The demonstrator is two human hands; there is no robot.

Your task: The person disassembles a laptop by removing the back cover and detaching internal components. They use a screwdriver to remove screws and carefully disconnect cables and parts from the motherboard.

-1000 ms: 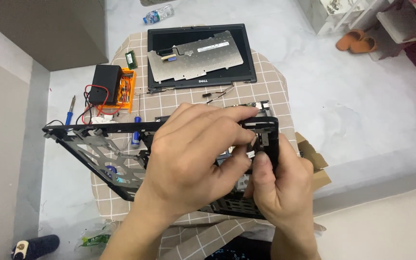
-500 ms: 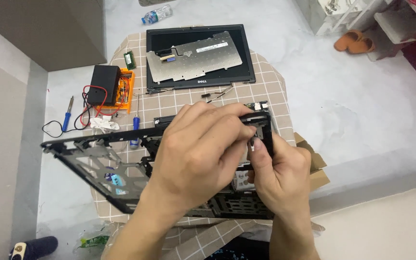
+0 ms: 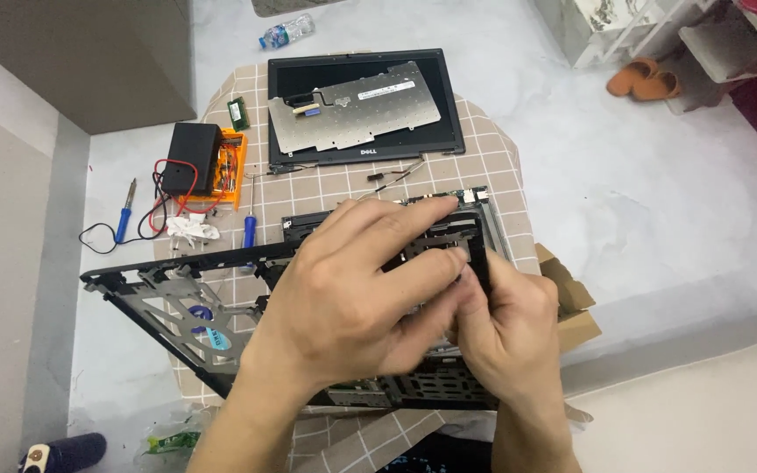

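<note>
Laptop frame point(image 3: 177, 302), black and tilted, is gripped at its right corner by the left hand point(image 3: 352, 298) and right hand point(image 3: 510, 324), over the checkered table point(image 3: 484, 166).

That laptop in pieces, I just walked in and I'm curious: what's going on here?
A person is taking a laptop apart on a checked table. Both hands grip the black palmrest frame, tilted up off the laptop base: the left hand lies over its right part and the right hand pinches its right edge. Farther back lie the screen panel with the keyboard face down on it, an orange multimeter and a blue screwdriver.
</note>
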